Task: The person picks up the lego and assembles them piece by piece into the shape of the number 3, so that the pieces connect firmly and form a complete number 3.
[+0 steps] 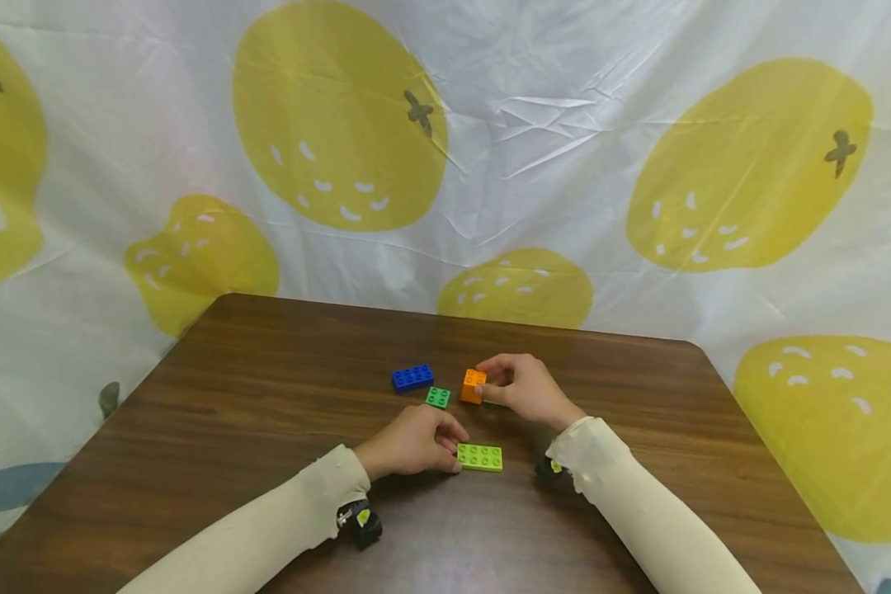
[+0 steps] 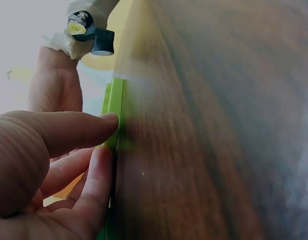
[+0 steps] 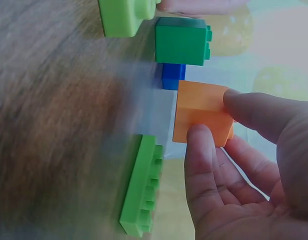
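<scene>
Your right hand (image 1: 527, 390) pinches the orange block (image 1: 471, 391) beyond the crosswise lime brick (image 1: 481, 457) whose left end your left hand (image 1: 414, 441) pinches.

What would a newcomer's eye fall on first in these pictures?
Probably the big yellow fruit shapes printed across the white cloth behind the table. Next, the bright orange block pinched in the right grip, to the right of the blue block and small green block. Nearer the head camera, the left grip holds a lime block by its left end.

Orange brick (image 3: 201, 107) — smooth plastic
</scene>
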`<state>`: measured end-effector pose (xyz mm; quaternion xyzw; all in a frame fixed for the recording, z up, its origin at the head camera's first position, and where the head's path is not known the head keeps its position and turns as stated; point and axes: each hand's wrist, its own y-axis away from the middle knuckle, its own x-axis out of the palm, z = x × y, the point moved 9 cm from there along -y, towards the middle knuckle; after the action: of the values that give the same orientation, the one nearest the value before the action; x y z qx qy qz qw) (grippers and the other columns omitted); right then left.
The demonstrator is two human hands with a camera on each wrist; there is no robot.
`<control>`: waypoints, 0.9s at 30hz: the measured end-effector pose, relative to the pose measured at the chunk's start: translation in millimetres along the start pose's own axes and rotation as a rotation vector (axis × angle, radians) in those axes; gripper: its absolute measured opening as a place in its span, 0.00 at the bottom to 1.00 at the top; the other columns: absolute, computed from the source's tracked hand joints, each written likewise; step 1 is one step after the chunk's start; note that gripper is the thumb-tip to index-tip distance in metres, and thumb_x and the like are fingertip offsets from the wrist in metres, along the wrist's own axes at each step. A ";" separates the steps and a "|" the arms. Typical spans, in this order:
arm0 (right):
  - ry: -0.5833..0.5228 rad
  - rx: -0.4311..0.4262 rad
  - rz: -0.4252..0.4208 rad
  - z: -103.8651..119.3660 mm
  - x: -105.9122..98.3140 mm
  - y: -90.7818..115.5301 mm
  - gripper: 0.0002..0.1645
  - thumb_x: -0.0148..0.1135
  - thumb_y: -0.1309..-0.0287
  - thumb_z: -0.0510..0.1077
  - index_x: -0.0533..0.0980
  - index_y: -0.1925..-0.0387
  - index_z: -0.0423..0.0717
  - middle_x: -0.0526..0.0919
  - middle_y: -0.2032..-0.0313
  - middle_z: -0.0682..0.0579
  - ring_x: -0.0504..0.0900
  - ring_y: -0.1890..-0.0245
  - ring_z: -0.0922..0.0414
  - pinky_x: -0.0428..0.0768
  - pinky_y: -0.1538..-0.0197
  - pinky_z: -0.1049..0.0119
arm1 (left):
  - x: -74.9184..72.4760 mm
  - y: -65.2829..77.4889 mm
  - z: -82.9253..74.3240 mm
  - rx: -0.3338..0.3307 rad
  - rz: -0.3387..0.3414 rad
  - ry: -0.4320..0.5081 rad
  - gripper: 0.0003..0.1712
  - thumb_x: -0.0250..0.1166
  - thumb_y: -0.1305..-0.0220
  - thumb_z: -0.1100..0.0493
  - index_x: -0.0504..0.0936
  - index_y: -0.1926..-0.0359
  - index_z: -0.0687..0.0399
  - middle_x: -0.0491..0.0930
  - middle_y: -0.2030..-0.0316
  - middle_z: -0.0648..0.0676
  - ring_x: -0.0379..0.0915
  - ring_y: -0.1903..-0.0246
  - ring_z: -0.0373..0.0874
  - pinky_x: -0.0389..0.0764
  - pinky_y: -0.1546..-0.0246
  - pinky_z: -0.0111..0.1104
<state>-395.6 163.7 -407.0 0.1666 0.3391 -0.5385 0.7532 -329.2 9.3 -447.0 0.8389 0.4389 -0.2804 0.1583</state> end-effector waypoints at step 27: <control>-0.079 -0.019 -0.015 18.2 -13.5 40.2 0.19 0.78 0.41 0.48 0.86 0.48 0.53 0.90 0.60 0.54 0.87 0.62 0.55 0.84 0.66 0.63 | 0.7 0.4 0.0 -0.011 -0.009 0.019 0.16 0.82 0.47 0.63 0.91 0.56 0.55 0.89 0.66 0.46 0.81 0.67 0.37 0.82 0.66 0.28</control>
<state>-354.9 176.5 -389.2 0.1356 0.3151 -0.5470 0.7636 -328.5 9.5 -447.4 0.8385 0.4458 -0.2708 0.1577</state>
